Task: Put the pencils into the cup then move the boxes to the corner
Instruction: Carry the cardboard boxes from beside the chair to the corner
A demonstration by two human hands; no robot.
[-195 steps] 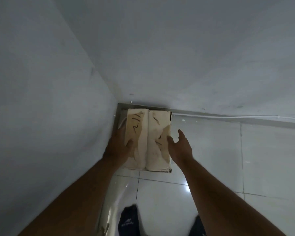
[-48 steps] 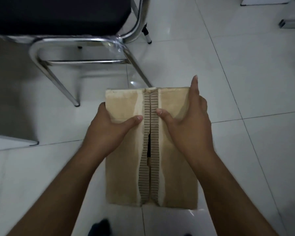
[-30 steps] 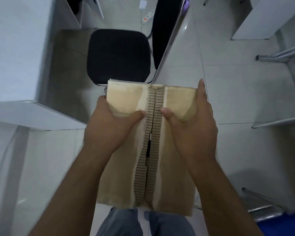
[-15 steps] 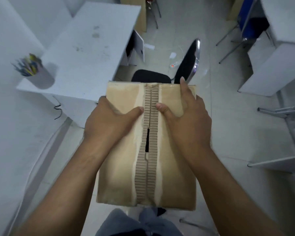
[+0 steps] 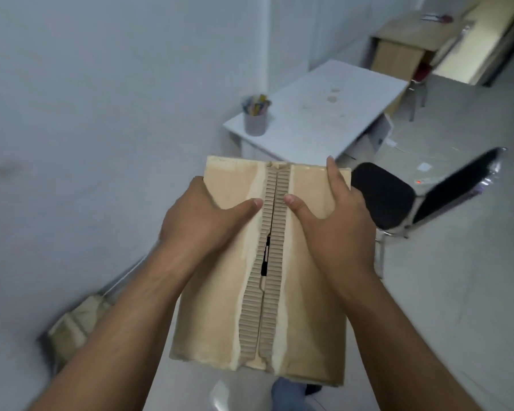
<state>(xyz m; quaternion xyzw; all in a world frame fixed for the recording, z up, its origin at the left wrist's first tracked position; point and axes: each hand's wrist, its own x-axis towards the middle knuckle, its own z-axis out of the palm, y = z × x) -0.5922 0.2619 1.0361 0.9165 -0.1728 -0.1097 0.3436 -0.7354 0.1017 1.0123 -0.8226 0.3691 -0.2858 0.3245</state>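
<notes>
Wall [image 5: 101,84]: standing pale behind the white desk [image 5: 324,114].
Chair [image 5: 398,197]: sitting beside the desk.
Floor [image 5: 457,277]: gleaming grey.

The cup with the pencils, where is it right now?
The cup stands on the near left corner of the white table, close to the wall, just beyond the far edge of the cardboard box held in both hands.

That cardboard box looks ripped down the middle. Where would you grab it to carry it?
By its two long sides, one hand from each side, as now: the left hand and right hand clasp the cardboard box near its far end, thumbs resting on top. The top flaps meet at a torn seam with a dark gap, so a grip there would probably pull them open; the side walls look sounder.
</notes>
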